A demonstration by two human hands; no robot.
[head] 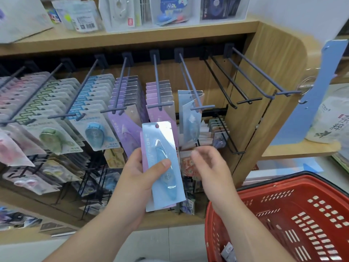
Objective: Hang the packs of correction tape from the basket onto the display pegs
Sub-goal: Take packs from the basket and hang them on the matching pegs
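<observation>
Blue correction tape pack (pixel 160 135) tops a thin stack, upright below the display pegs (pixel 190 87). Left hand (pixel 139 174) grips it, thumb across its face. Right hand (pixel 209 167) is just beside it, fingers loosely curled, holding nothing. Red basket (pixel 264 188) sits lower right, possibly with one small pack (pixel 228 250) inside.

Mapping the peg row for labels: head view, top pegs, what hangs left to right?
Top pegs: pink packs → green packs → round blue packs → purple packs → pink-lilac packs → pale blue packs → bare pegs.
</observation>
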